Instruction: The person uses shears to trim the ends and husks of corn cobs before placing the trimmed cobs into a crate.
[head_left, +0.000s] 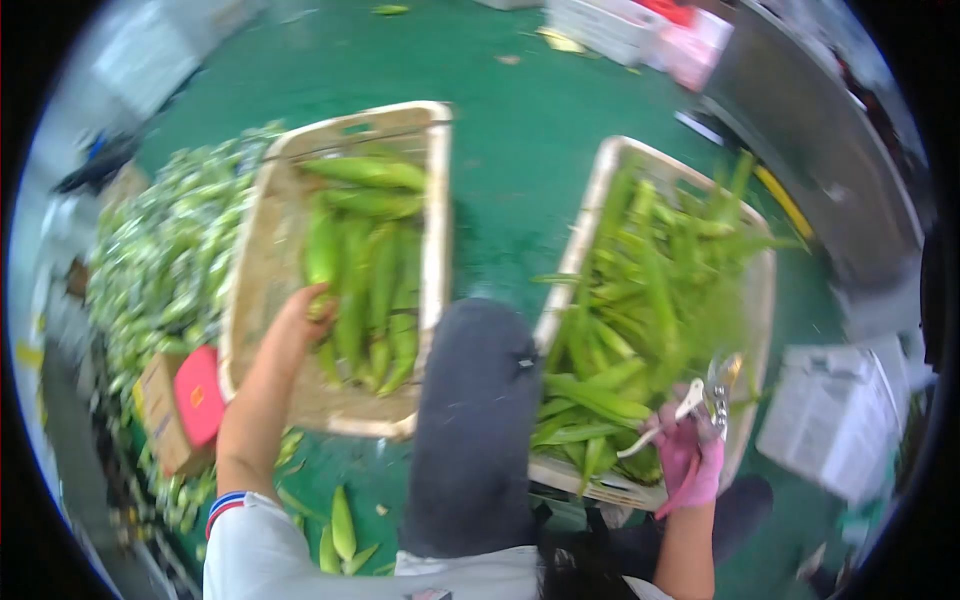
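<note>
My bare left hand is closed round the lower end of a green ear of corn in its husk. Other husked-in ears lie beside it in the left plastic crate. In a pink glove, my right hand holds pruning shears with a pale and a pink handle, above the right crate. Corn leaves and husk pieces fill that crate. The shears' blades are blurred, pointing away from me.
A large heap of plastic-wrapped green produce spreads left of the left crate. Near it stands a cardboard box with a pink item. Loose corn ears lie on the green floor. A white box stands at right.
</note>
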